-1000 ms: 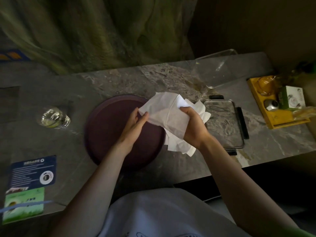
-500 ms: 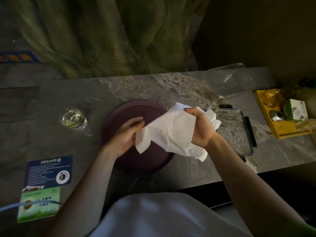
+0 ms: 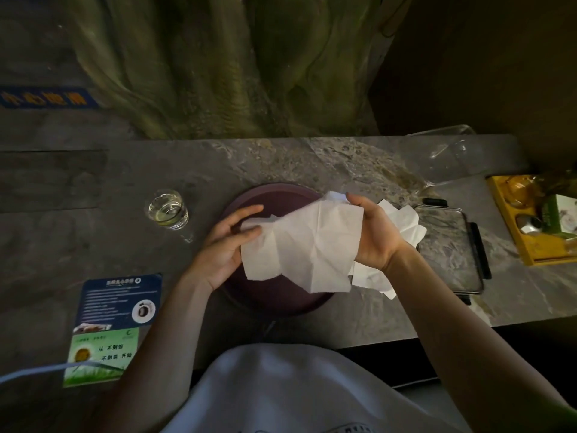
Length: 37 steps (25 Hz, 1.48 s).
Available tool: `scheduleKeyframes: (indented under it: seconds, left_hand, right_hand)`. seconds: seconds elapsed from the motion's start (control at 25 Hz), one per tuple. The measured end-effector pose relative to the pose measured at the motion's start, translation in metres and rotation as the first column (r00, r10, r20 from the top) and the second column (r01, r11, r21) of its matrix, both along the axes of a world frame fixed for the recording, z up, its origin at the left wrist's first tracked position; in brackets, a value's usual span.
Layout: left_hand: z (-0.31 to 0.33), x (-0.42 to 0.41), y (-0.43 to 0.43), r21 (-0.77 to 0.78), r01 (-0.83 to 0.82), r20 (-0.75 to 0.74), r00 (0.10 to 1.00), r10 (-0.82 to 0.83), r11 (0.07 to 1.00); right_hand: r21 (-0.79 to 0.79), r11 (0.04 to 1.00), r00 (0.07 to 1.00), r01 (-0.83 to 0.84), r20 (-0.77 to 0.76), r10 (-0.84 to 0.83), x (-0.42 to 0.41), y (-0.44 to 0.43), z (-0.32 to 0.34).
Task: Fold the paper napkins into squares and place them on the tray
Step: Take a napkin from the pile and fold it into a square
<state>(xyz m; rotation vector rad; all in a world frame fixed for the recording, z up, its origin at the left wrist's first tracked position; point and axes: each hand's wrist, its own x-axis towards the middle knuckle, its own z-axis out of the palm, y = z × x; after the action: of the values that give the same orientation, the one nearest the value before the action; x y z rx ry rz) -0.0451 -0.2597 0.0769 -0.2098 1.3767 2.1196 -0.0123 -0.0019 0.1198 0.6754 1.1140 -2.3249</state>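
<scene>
Our left fingers (image 3: 249, 210) and thumb pinch the left corner of a creased napkin (image 3: 303, 245). The right fingers (image 3: 356, 202) clamp its upper right corner, along with spare napkins (image 3: 402, 221) that stick out behind the right hand (image 3: 374, 239). The sheet hangs unfolded over the round tray (image 3: 274, 193), its lower edge loose above the near right rim. On the desk (image 3: 93, 232), a glass (image 3: 168, 209) stands apart to the left, a metal frame (image 3: 446, 245) lies just right, and a card (image 3: 115, 310) sits near the front edge.

Shirt (image 3: 281, 389): white, loose — dark printed lettering low on the front
Hands (image 3: 224, 245): bare, like the forearms (image 3: 162, 332)
</scene>
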Motion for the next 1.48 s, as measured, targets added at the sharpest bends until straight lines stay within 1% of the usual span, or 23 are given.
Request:
scheduleKeyframes:
  seconds: [0.12,0.2,0.28,0.36,0.48,0.6,0.72,0.8,1.0,1.16,1.2,1.28,1.32,1.36,1.4,1.44,1.48]
  left_hand:
    - [0.006,0.0,-0.005,-0.032,-0.104,-0.108,0.989,0.1,0.994]
    - [0.009,-0.001,-0.008,-0.082,-0.114,-0.18,0.979,0.098,0.99]
    - [0.012,-0.001,-0.012,-0.146,-0.106,-0.242,0.968,0.068,0.984]
    - [0.016,0.0,-0.015,-0.21,-0.11,-0.291,0.956,0.045,0.971]
    - [0.02,0.001,-0.019,-0.298,-0.127,-0.351,0.936,0.015,0.946]
    - [0.023,0.002,-0.021,-0.379,-0.154,-0.405,0.914,-0.014,0.912]
    - [0.025,0.002,-0.025,-0.434,-0.157,-0.443,0.894,-0.059,0.887]
    - [0.025,0.0,-0.028,-0.469,-0.173,-0.472,0.878,-0.08,0.866]
    - [0.029,-0.002,-0.028,-0.56,-0.244,-0.538,0.833,-0.124,0.792]
    - [0.031,-0.004,-0.027,-0.581,-0.294,-0.584,0.8,-0.138,0.759]
    - [0.03,-0.005,-0.027,-0.597,-0.312,-0.601,0.784,-0.155,0.739]
    - [0.03,-0.006,-0.026,-0.65,-0.362,-0.633,0.745,-0.212,0.668]
    - [0.03,-0.006,-0.026,-0.672,-0.386,-0.643,0.727,-0.241,0.632]
    - [0.03,-0.007,-0.026,-0.681,-0.396,-0.649,0.715,-0.258,0.616]
    - [0.031,-0.008,-0.026,-0.676,-0.388,-0.649,0.716,-0.258,0.626]
    - [0.032,-0.008,-0.026,-0.661,-0.364,-0.643,0.726,-0.244,0.657]
    - [0.034,-0.008,-0.025,-0.64,-0.327,-0.629,0.743,-0.229,0.696]
  right_hand:
    - [0.009,0.994,0.992,-0.112,-0.056,0.112,0.003,-0.002,0.001]
    - [0.017,0.981,0.973,-0.195,-0.123,0.195,0.008,0.0,-0.003]
    - [0.061,0.976,0.96,-0.21,-0.175,0.218,0.011,0.004,-0.009]
    - [0.174,0.96,0.949,-0.218,-0.192,0.25,0.012,0.004,-0.009]
    - [0.365,0.902,0.931,-0.231,-0.186,0.314,0.01,0.002,-0.005]
    - [0.487,0.852,0.921,-0.191,-0.21,0.327,0.009,0.0,-0.004]
    - [0.524,0.845,0.925,-0.107,-0.26,0.278,0.008,-0.003,-0.003]
    - [0.574,0.817,0.929,-0.05,-0.274,0.25,0.008,-0.005,0.0]
    - [0.741,0.67,0.879,0.036,-0.342,0.332,0.01,-0.008,0.003]
    - [0.851,0.521,0.871,0.068,-0.305,0.384,0.005,-0.007,0.0]
    - [0.872,0.483,0.872,0.078,-0.294,0.39,0.004,-0.005,-0.001]
    - [0.902,0.42,0.861,0.1,-0.29,0.418,0.003,-0.003,-0.003]
    - [0.902,0.416,0.857,0.112,-0.299,0.419,0.003,-0.002,-0.002]
    - [0.898,0.422,0.856,0.126,-0.313,0.411,0.003,-0.001,-0.002]
    - [0.893,0.426,0.851,0.144,-0.331,0.407,0.003,-0.001,0.001]
    - [0.887,0.434,0.848,0.154,-0.345,0.403,0.002,0.001,0.001]
    - [0.872,0.464,0.844,0.155,-0.361,0.397,0.001,0.0,0.004]
